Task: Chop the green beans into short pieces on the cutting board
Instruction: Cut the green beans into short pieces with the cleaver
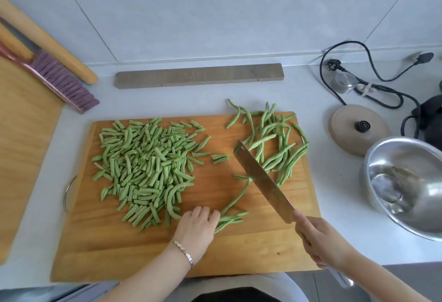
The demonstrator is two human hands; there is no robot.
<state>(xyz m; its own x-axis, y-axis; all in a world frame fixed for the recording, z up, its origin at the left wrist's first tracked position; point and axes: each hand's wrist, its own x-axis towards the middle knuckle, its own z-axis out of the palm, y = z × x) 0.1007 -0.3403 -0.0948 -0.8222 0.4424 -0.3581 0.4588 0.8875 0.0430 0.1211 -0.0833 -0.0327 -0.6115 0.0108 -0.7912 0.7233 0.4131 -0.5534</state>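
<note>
L hand [198, 226] is curling its fingers over a small bundle of long beans [230, 220] near the front of the cutting board [239, 256], pinning them flat w/ ends sticking out to the R. R hand [320, 242] is wrapping fully round the cleaver [263, 177] handle. The blade is angling away over the board's middle, tip reaching the uncut heap [277, 148]. Can't tell if the edge is touching the board or hanging just above it.

Progress, judging by piles: prob. over half done. Cut pieces [143, 165] are covering most of the board's L half, w/ a few strays lying btwn pile and blade. A couple of longer curved bits are sitting at the pile's near edge and may need another cut. Left to do: the bundle under the L hand, plus the uncut heap at the far R corner, some beans poking past the board's far edge.

Containers: metal bowl [382, 142] is sitting on the counter [334, 206] R of the board, apart from it. No beans in it. Sth shiny at the bottom, maybe water, can't tell. Tan lid [346, 131] w/ black knob is lying beyond the bowl; its pot isn't showing.
</note>
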